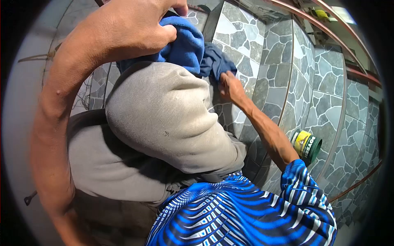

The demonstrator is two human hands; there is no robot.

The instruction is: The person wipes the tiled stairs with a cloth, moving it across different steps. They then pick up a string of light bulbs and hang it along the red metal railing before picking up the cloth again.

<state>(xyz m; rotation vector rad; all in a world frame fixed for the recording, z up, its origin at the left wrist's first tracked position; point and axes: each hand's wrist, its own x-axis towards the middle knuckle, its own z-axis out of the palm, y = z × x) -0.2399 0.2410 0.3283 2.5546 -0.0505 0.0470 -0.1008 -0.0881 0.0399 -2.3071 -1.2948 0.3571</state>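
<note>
At the top, my left hand (141, 26) bends over a bright blue cloth (186, 45), its thumb and a curled finger closed about the fabric; the frame's upper edge cuts off part of the hand. The cloth lies in folds just beyond my raised knee in dusty grey trousers (160, 110). To the right of that knee, my right hand (232, 86) is closed on a darker navy cloth (216, 61), which hangs crumpled beside the blue one. Its fingertips are partly hidden in the folds.
Stone-patterned tiles (279, 78) form steps or ledges on the right. A green paint bucket (314, 149) with a yellow label lies tilted near my right elbow. Reddish metal bars (328, 28) cross the upper right. A thin stick (35, 57) shows at the far left.
</note>
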